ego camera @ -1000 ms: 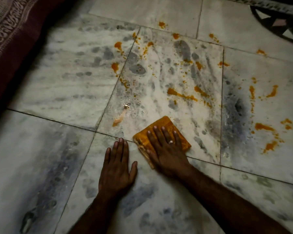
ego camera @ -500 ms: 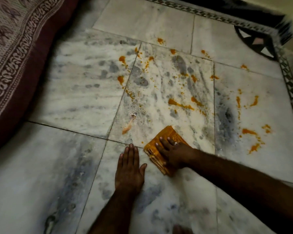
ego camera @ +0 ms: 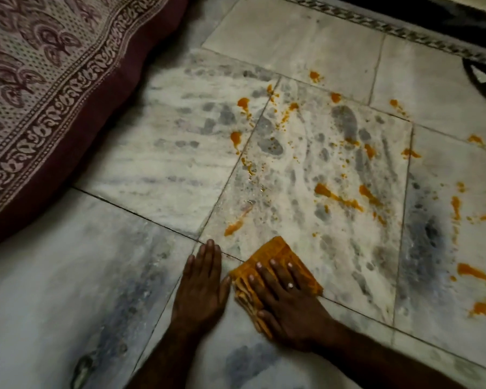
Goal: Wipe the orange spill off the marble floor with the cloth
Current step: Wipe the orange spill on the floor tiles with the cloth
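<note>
A folded orange cloth lies on the marble floor near the bottom centre. My right hand lies flat on top of it, fingers spread, a ring on one finger, pressing it down. My left hand rests flat on the bare floor just left of the cloth, its thumb touching the cloth's edge. Orange spill is spattered in blobs and streaks across the tiles beyond and to the right of the cloth. One streak lies just past the cloth's far corner.
A maroon mattress with a patterned cover fills the upper left, its edge close to the spill. A dark patterned floor border runs along the top right. More orange blobs sit at the far right.
The view has shifted, so the mattress fills more of the left. The cloth and my right hand have slid slightly back toward my left hand, whose thumb now touches the cloth.
</note>
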